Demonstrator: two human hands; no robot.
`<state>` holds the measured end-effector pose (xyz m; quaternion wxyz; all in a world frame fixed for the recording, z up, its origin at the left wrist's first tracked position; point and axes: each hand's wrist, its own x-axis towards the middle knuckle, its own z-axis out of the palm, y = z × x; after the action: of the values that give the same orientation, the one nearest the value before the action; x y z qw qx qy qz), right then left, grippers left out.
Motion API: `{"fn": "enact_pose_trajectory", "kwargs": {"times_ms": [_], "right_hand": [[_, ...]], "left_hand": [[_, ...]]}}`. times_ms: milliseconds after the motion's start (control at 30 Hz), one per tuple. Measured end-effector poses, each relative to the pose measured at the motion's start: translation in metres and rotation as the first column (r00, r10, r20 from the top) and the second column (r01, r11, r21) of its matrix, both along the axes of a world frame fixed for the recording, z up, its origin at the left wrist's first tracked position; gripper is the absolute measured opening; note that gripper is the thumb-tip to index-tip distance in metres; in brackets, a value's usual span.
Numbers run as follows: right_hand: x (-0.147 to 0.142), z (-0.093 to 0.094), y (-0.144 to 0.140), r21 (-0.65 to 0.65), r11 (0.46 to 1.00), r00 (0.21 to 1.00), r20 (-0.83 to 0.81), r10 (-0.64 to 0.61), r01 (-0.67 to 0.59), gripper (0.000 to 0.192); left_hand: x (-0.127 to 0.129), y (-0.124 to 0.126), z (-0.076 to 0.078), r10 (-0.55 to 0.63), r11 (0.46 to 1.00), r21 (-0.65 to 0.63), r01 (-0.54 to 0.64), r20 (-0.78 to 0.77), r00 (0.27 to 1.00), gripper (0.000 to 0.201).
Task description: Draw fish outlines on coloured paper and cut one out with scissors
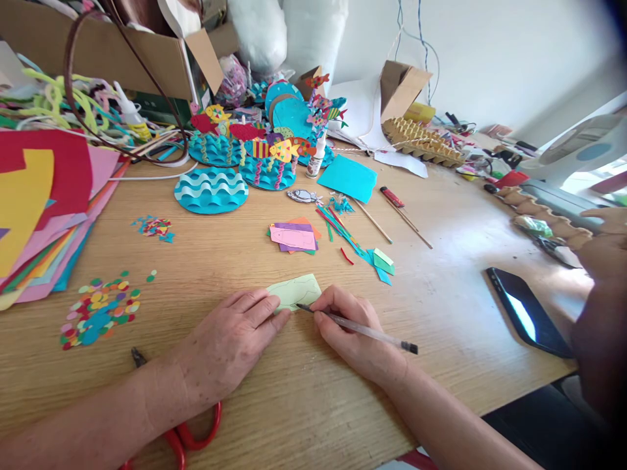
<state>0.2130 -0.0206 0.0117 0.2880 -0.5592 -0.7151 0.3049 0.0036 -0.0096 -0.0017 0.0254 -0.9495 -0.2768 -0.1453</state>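
Note:
A small light green paper [300, 292] with a dark outline drawn on it lies on the table between my hands. My left hand [245, 326] rests flat on its left end, fingers stretched out. My right hand [353, 329] pinches a pen [365, 328] with a clear barrel and a dark end; its tip touches the paper. Red-handled scissors [196, 434] lie partly hidden under my left forearm. Beyond the paper sits a small stack of coloured cards [294, 237], the top pink one bearing a drawn outline.
Paper dots [105, 307] and coloured sheets [73, 215] are at left. Behind stand blue wave-decorated discs [211, 191], a glue bottle [317, 156] and a blue sheet [349, 178]. Paper strips [343, 228] lie mid-table. A phone [526, 313] lies right, beside another person's blurred arm [602, 281].

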Motion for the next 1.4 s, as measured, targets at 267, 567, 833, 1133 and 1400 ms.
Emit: {"fn": "enact_pose_trajectory", "kwargs": {"times_ms": [267,567,833,1133,1400], "right_hand": [[-0.0007,0.0008,0.0004,0.015,1.0,1.0,0.013,0.019,-0.019,0.008],[-0.001,0.0002,0.0008,0.033,0.999,1.0,0.016,0.024,-0.025,0.008],[0.0006,0.0016,0.0001,-0.023,1.0,1.0,0.009,-0.009,0.009,0.007],[0.0005,0.0002,-0.0004,-0.015,1.0,1.0,-0.004,-0.011,0.011,0.007],[-0.0004,0.0007,0.0005,-0.007,1.0,1.0,0.018,-0.006,0.006,0.008]], "left_hand": [[-0.0004,-0.0009,-0.0002,0.002,1.0,-0.012,-0.002,0.003,1.0,0.035],[0.0007,-0.0002,-0.0013,0.001,1.0,-0.001,-0.001,0.012,1.0,0.032],[-0.0002,-0.0008,0.002,-0.003,1.0,-0.001,0.003,0.002,1.0,0.034],[0.0006,0.0,0.001,-0.002,1.0,0.006,0.002,0.016,1.0,0.034],[0.0004,-0.0004,0.0005,-0.005,1.0,-0.001,0.005,0.022,1.0,0.032]]}}
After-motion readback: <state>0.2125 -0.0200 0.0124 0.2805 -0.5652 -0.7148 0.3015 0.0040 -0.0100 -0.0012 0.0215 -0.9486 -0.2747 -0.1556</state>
